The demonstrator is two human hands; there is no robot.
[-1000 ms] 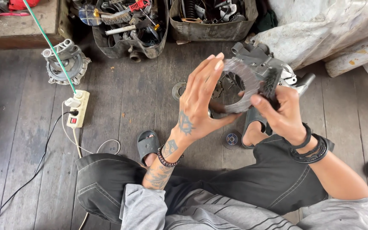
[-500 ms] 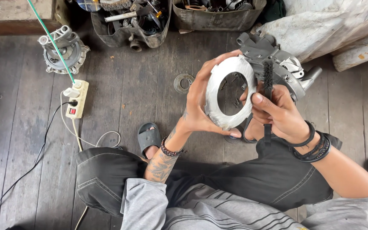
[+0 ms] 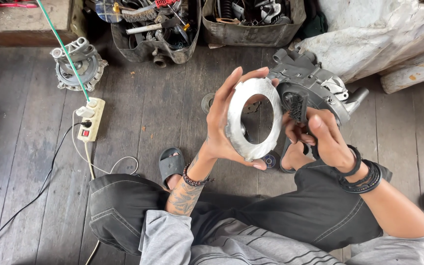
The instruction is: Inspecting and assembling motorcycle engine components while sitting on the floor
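My left hand holds a flat silver metal ring upright by its rim, thumb at the bottom and fingertips at the top. My right hand grips the handle of a small black-bristled brush, its head just right of the ring. Behind both hands a grey engine casing lies on the wooden floor. I sit with black trousers and sandals, bracelets on both wrists.
A white power strip with a green cable lies at the left, a round motor part behind it. Two bins of tools and parts stand at the back. A white sack sits at the right.
My left hand went from open-palmed to gripping the ring and has turned it more edge-on. My right hand has shifted its grip on the brush and raised it beside the ring.
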